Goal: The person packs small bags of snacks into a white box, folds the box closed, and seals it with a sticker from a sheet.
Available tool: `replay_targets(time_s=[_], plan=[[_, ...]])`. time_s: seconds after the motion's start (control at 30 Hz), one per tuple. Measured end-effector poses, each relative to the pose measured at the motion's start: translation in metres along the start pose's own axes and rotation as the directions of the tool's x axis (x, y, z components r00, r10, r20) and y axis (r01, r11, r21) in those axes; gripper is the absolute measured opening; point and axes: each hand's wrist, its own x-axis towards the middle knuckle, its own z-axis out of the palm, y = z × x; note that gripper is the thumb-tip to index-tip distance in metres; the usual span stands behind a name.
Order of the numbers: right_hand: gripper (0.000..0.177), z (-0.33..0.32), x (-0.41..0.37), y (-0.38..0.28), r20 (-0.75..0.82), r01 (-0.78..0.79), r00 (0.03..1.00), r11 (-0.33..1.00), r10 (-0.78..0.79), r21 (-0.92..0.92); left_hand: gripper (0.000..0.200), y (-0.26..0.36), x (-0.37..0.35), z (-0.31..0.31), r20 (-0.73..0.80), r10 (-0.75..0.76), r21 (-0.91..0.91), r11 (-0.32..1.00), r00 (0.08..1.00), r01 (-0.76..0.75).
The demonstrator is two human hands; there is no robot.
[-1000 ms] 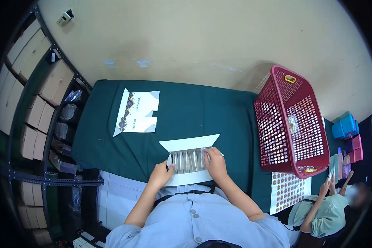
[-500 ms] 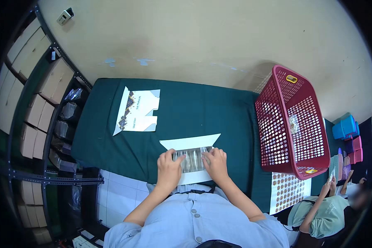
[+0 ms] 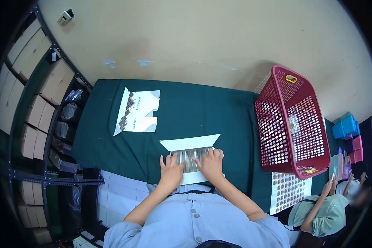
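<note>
A white cardboard box (image 3: 190, 143) lies open at the table's front edge, its lid flap raised on the far side. Inside it sits a clear plastic tray (image 3: 191, 159) divided into narrow sections; what it contains, if anything, I cannot make out. My left hand (image 3: 170, 170) rests at the box's left side, fingers apart, with the thumb reaching over the plastic. On the opposite side, my right hand (image 3: 212, 165) lies over the right end of the tray, fingers stretched toward the far corner and thumb on the plastic.
A flattened printed box sleeve (image 3: 142, 111) lies on the green tablecloth (image 3: 202, 107). At right stand a tall maroon basket (image 3: 291, 124) and a sheet of round stickers (image 3: 289, 191). A person in a green shirt (image 3: 324, 215) works beyond. Shelves with boxes (image 3: 35, 111) line the left.
My right hand has shifted left over the tray and flattened, its thumb now farther in. The fingers of my left hand have spread. The box stays in place.
</note>
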Motion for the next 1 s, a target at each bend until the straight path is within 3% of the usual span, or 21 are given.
replay_targets(time_s=[0.13,0.27,0.33,0.47,0.53,0.57,0.63,0.67,0.77,0.8,0.83,1.0], plan=[[0.066,0.015,0.003,-0.017,-0.076,-0.05,0.996,0.998,0.047,-0.039,0.037,-0.003,-0.002,-0.001,-0.024,-0.027,0.05,0.998,0.999,0.028],[0.072,0.027,0.003,-0.024,-0.022,-0.021,1.0,0.983,0.017,-0.182,0.036,-0.002,-0.004,-0.015,0.034,-0.064,0.205,0.977,0.997,0.055],[0.069,0.022,0.007,-0.027,0.115,-0.012,0.993,0.989,0.03,-0.149,0.037,-0.002,-0.005,-0.016,0.025,-0.07,0.191,0.979,0.997,0.064],[0.056,0.01,0.01,-0.02,0.135,-0.081,0.988,0.997,0.077,0.02,0.041,0.001,-0.001,-0.011,-0.06,-0.019,0.121,0.992,0.998,0.027],[0.035,0.011,0.008,-0.011,0.101,-0.105,0.991,0.975,0.087,0.195,0.044,0.007,0.005,-0.009,-0.055,0.031,0.078,0.997,0.998,-0.027],[0.035,0.012,0.005,-0.006,0.102,-0.108,0.991,0.975,0.09,0.193,0.047,0.01,0.009,-0.008,-0.05,0.079,0.039,0.996,0.996,-0.077],[0.02,0.015,0.0,0.006,-0.041,-0.103,0.99,0.907,0.131,0.409,0.047,0.013,0.017,0.007,-0.019,0.169,0.02,0.985,0.985,-0.169],[0.02,0.016,-0.002,0.012,-0.043,-0.104,0.99,0.908,0.133,0.406,0.046,0.015,0.023,0.013,0.008,0.259,0.002,0.966,0.966,-0.259],[0.021,0.007,-0.006,0.021,0.005,-0.109,0.993,0.923,0.115,0.369,0.047,0.021,0.037,0.03,0.085,0.325,0.028,0.944,0.942,-0.328],[0.023,-0.006,-0.006,0.018,-0.01,-0.081,0.996,0.958,0.088,0.276,0.046,0.022,0.042,0.035,0.1,0.359,0.04,0.931,0.928,-0.364],[0.025,-0.014,-0.005,0.016,-0.022,-0.055,0.998,0.982,0.06,0.18,0.046,0.022,0.045,0.04,0.101,0.354,0.031,0.933,0.93,-0.358],[0.042,-0.018,-0.007,0.019,-0.03,-0.175,0.982,0.961,0.186,0.216,0.046,0.022,0.045,0.037,0.142,0.333,-0.08,0.942,0.932,-0.325]])
